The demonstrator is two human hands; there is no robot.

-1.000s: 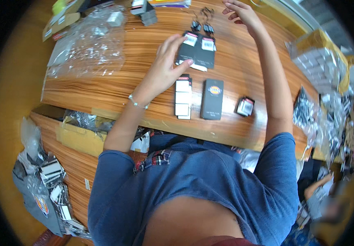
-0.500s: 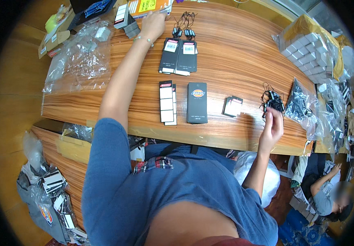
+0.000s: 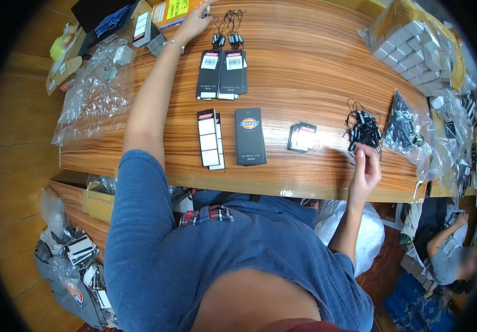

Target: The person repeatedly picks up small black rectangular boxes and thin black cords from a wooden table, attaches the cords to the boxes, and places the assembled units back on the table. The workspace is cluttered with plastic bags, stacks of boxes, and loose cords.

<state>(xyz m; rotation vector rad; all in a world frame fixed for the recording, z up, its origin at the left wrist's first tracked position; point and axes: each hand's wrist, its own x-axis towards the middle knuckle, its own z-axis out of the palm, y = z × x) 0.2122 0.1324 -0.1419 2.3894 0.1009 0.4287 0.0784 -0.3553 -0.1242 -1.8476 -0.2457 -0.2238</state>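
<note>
My left hand (image 3: pixel 193 25) reaches to the far edge of the table, fingers stretched out over an orange booklet (image 3: pixel 163 15) with a yellow label. My right hand (image 3: pixel 366 170) is at the near edge of a tangled pile of black strings (image 3: pixel 364 130), its fingers curled together; what they pinch is too small to make out. Between the hands lie a stack of black hang tags (image 3: pixel 250 138), overlapping white sticker strips (image 3: pixel 208 141) and small white-and-black cards (image 3: pixel 303 137). Farther back, two piles of black tags with barcode stickers (image 3: pixel 222 77) have black strings (image 3: pixel 228 40) above them.
A stack of cards (image 3: pixel 150 36) and a clear plastic bag (image 3: pixel 97 94) are at the left. To the right stand a carton of small white boxes (image 3: pixel 410 47) and a bag of black strings (image 3: pixel 404 130). Another person (image 3: pixel 448 252) is at the lower right.
The view has shifted, so the table items sit slightly farther left. My left hand has moved farther out along the booklet; my right hand stays by the string pile.
</note>
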